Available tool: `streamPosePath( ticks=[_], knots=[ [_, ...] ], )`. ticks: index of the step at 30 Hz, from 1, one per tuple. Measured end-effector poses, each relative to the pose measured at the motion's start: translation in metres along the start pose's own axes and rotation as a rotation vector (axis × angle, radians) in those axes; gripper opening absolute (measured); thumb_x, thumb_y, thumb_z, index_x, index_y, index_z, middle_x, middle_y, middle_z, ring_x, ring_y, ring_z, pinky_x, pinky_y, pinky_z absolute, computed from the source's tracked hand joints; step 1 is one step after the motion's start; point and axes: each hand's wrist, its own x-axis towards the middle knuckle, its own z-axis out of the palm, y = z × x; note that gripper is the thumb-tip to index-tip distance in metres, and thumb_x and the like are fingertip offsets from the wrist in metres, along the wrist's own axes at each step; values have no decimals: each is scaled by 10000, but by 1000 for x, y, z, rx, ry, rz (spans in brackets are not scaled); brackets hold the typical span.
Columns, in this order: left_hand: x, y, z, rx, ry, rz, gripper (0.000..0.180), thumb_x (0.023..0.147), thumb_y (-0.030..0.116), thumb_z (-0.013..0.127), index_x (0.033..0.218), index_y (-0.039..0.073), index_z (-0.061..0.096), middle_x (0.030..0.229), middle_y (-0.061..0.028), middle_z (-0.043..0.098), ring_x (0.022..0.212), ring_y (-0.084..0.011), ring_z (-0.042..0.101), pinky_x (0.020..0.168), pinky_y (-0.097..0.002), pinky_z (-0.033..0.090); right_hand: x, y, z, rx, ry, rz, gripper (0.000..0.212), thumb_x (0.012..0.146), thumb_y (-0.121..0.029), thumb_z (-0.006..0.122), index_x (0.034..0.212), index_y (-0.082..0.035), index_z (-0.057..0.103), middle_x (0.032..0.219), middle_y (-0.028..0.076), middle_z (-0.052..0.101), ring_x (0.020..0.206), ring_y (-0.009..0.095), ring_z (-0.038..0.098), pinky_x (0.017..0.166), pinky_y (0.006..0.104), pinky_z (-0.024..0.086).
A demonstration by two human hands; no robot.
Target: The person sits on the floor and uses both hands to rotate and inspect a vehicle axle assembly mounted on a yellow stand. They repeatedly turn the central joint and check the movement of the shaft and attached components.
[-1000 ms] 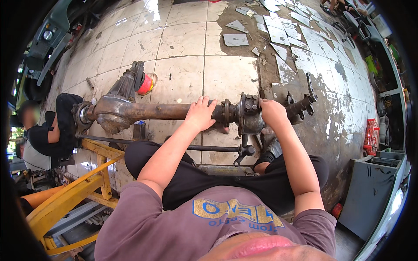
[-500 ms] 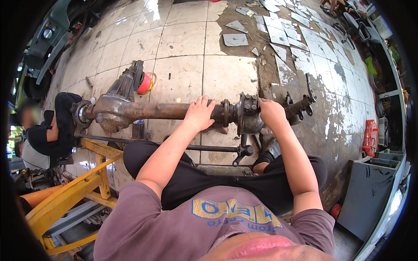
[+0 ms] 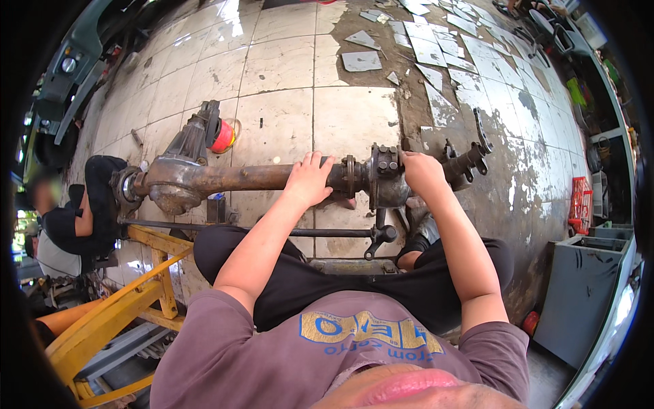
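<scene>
A rusty vehicle axle [image 3: 245, 178] lies crosswise in front of my crossed legs. Its bulky differential housing [image 3: 174, 178] is toward the left end. My left hand [image 3: 310, 183] rests over the axle tube with its fingers stretched out and apart. Farther right, the bolted steering knuckle [image 3: 387, 163] has a flange beside it. My right hand [image 3: 424, 176] is closed at that knuckle's right side; its fingertips are hidden, so whatever they pinch cannot be made out. Beyond it, a stub shaft [image 3: 469, 163] points to the right. Below the axle runs a thin dark rod [image 3: 327, 233].
A yellow metal frame [image 3: 165, 283] stands at my left. Another person in dark clothes [image 3: 102, 198] sits by the axle's left end. Behind the housing is a red container [image 3: 223, 138]. Broken tiles [image 3: 361, 61] lie ahead. At right are a grey metal cabinet [image 3: 579, 293] and a red crate [image 3: 580, 204].
The whole view has shifted slightly. Both hands keep their places on the axle, and the right hand's fingers have moved very little.
</scene>
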Motion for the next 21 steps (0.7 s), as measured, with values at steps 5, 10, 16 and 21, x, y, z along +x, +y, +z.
streamPosePath(
  ticks=[5, 10, 16, 21],
  knots=[
    [3, -2, 6, 9, 48, 16, 911, 919, 410, 817, 1674, 155, 374, 1630, -205, 421, 1551, -370, 378, 1195, -522, 428, -3, 1, 5, 164, 95, 31, 430, 955, -58, 538, 1353, -58, 700, 1373, 108, 729, 1198, 341, 716, 999, 462, 583],
    [2, 0, 6, 13, 47, 12, 922, 914, 418, 823, 1674, 156, 371, 1628, -203, 423, 1551, -369, 379, 1191, -525, 432, -9, 2, 12, 94, 149, -9, 276, 966, -90, 554, 1177, -57, 728, 1176, 124, 770, 1131, 344, 735, 934, 485, 595],
    [0, 0, 2, 3, 35, 15, 923, 917, 409, 823, 1670, 128, 370, 1630, -215, 415, 1548, -383, 388, 1204, -529, 430, -7, -2, 0, -37, 0, -27, 248, 993, -108, 541, 1130, -28, 732, 1147, 145, 778, 1122, 340, 744, 919, 490, 603],
    [1, -1, 3, -25, 54, 23, 912, 923, 407, 818, 1663, 117, 372, 1633, -229, 421, 1559, -395, 381, 1219, -535, 422, -6, 0, 18, 95, 239, -6, 276, 947, -66, 535, 1156, -25, 710, 1182, 137, 765, 1086, 373, 740, 906, 496, 601]
  ],
)
